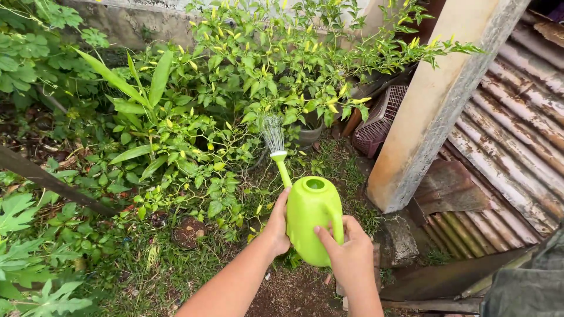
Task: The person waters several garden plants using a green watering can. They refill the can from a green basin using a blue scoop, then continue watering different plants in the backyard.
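A lime-green plastic watering can (311, 214) is held out in front of me, tilted forward. Its long spout ends in a white rose (277, 155), and water sprays up and out from it toward the chilli plants (276, 64) with small yellow fruits. My right hand (349, 255) grips the can's handle from behind. My left hand (276, 226) presses against the can's left side, steadying it.
A leaning concrete post (435, 105) stands at the right, beside rusty corrugated metal sheets (517, 135). A pink plastic basket (379, 120) lies behind the post. A grey pot (309, 135) sits under the plants. Leafy weeds and grass cover the ground at left.
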